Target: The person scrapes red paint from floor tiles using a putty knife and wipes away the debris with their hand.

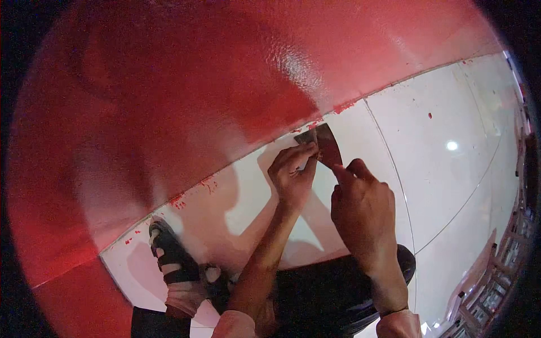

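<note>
Scraper (332, 147), dark, wide-bladed: beside the seam where red surface (214, 73) meets white floor (445, 146), handle end inside the right hand (363, 211), fingers curled shut around it. Left hand (294, 174): fingers drawn together at the blade's left part; whether they pinch it, cannot tell. Red flecks (178, 200): along the seam. Floor: widest to the right of the hands, crossed by thin joints. Sandalled foot (172, 256): left, toes near the seam. Dark-clothed leg (321, 293): below the hands.
</note>
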Demonstrator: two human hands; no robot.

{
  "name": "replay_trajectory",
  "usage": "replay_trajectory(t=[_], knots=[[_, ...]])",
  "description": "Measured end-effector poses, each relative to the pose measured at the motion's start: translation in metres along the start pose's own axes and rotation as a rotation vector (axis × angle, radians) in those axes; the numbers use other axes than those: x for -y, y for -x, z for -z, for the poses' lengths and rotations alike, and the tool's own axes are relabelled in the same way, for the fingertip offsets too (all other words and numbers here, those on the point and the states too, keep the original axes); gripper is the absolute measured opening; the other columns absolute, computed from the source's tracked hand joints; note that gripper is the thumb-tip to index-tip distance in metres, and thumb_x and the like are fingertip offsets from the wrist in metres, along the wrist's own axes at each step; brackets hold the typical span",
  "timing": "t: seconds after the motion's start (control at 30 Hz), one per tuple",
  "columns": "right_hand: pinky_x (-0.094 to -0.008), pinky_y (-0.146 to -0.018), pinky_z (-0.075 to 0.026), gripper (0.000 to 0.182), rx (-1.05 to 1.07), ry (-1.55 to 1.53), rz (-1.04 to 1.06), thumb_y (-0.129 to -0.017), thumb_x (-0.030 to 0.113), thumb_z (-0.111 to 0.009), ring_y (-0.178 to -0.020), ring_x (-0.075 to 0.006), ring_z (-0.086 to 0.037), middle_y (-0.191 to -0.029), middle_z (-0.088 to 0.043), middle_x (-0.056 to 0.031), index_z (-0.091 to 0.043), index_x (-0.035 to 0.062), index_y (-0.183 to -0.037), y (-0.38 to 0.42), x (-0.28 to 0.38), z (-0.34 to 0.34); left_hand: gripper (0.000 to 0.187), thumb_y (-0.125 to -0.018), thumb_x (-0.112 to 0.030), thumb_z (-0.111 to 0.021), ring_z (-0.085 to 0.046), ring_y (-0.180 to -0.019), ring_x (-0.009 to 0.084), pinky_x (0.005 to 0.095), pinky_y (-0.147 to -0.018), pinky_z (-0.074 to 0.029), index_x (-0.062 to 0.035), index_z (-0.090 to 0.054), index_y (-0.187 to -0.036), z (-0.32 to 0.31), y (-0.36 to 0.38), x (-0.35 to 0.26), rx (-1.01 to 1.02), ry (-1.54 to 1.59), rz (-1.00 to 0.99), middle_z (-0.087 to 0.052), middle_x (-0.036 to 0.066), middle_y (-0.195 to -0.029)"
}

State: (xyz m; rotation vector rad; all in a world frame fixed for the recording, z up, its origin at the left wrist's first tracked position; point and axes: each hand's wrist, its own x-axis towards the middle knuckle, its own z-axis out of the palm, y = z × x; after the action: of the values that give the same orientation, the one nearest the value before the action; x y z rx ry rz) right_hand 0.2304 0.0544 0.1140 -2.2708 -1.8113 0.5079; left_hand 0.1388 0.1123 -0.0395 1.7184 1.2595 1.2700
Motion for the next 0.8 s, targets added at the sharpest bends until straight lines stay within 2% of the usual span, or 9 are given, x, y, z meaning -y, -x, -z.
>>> replay_trajectory(t=[0.13, 0.23, 0.43, 0.53, 0.6, 0.7, 0.77, 0.8], knots=[[-0.0450, -0.055, -0.053, 0.027, 0.001, -0.011, 0.016, -0.078, 0.000, -0.051, -0.061, -0.0372, -0.062, -0.087, -0.057, -0.0182, -0.054, -0.0016, -0.105, 0.001, -0.002, 0.000, 0.021, -0.069, 0.005, -0.074, -0.068, -0.086, 0.0199, 0.0296, -0.078, -0.053, -0.0071, -0.072, -0.086, -0.004, -0.003, 0.003, -0.039, 0.087, -0.004, -0.072, 0.007, -0.090], [-0.0457, -0.065, -0.052, 0.032, 0.019, -0.020, -0.133, -0.077, 0.002, -0.056, -0.069, -0.0356, -0.063, -0.089, -0.061, -0.0140, -0.064, 0.0088, -0.107, -0.003, 0.002, 0.005, 0.021, -0.069, 0.005, -0.073, -0.067, -0.086, 0.0199, 0.0297, -0.078, -0.053, -0.0073, -0.072, -0.086, 0.000, -0.002, 0.003, -0.011, 0.067, -0.029, -0.072, 0.007, -0.090], [-0.0459, -0.066, -0.052, 0.028, -0.009, -0.004, -0.133, -0.076, 0.001, -0.057, -0.072, -0.0361, -0.063, -0.090, -0.062, -0.0136, -0.065, 0.0074, -0.102, -0.005, -0.003, 0.002, 0.020, -0.070, 0.004, -0.073, -0.068, -0.086, 0.0208, 0.0303, -0.079, -0.054, -0.0068, -0.072, -0.087, -0.003, -0.003, 0.004, 0.023, 0.078, 0.008, -0.071, 0.008, -0.091], [-0.0469, -0.056, -0.052, 0.028, -0.020, -0.058, -0.029, -0.078, 0.000, -0.050, -0.062, -0.0384, -0.062, -0.088, -0.058, -0.0180, -0.056, 0.0010, -0.105, 0.000, -0.005, -0.003, 0.019, -0.071, 0.003, -0.074, -0.068, -0.086, 0.0209, 0.0307, -0.079, -0.053, -0.0058, -0.072, -0.088, -0.006, -0.004, 0.003, 0.021, 0.065, -0.033, -0.071, 0.009, -0.092], [-0.0472, -0.056, -0.052, 0.028, -0.010, -0.021, -0.042, -0.078, 0.000, -0.051, -0.062, -0.0381, -0.062, -0.088, -0.058, -0.0181, -0.055, 0.0009, -0.106, 0.002, -0.007, 0.005, 0.019, -0.071, 0.004, -0.074, -0.068, -0.086, 0.0208, 0.0308, -0.080, -0.053, -0.0051, -0.072, -0.088, -0.003, -0.002, 0.008, 0.091, 0.071, -0.074, -0.071, 0.009, -0.092], [-0.0473, -0.055, -0.052, 0.027, -0.060, -0.052, -0.025, -0.079, -0.001, -0.051, -0.062, -0.0377, -0.062, -0.086, -0.058, -0.0184, -0.054, 0.0008, -0.105, -0.002, -0.006, -0.001, 0.020, -0.071, 0.005, -0.073, -0.068, -0.087, 0.0206, 0.0307, -0.080, -0.053, -0.0051, -0.072, -0.089, -0.012, -0.006, 0.008, -0.018, 0.173, 0.009, -0.071, 0.010, -0.092], [-0.0470, -0.055, -0.052, 0.026, -0.073, -0.058, -0.004, -0.079, -0.001, -0.051, -0.062, -0.0375, -0.062, -0.086, -0.058, -0.0185, -0.054, 0.0004, -0.105, 0.000, -0.008, -0.003, 0.020, -0.072, 0.005, -0.073, -0.068, -0.087, 0.0207, 0.0306, -0.080, -0.053, -0.0054, -0.072, -0.089, -0.007, -0.005, 0.002, 0.024, 0.115, -0.043, -0.071, 0.009, -0.092], [-0.0463, -0.058, -0.052, 0.028, -0.041, -0.030, -0.057, -0.078, -0.001, -0.052, -0.064, -0.0370, -0.062, -0.087, -0.059, -0.0167, -0.058, 0.0037, -0.105, 0.000, -0.007, 0.001, 0.021, -0.071, 0.005, -0.073, -0.068, -0.086, 0.0208, 0.0306, -0.080, -0.053, -0.0055, -0.072, -0.089, -0.004, -0.004, 0.001, 0.053, 0.097, -0.058, -0.071, 0.009, -0.092]])
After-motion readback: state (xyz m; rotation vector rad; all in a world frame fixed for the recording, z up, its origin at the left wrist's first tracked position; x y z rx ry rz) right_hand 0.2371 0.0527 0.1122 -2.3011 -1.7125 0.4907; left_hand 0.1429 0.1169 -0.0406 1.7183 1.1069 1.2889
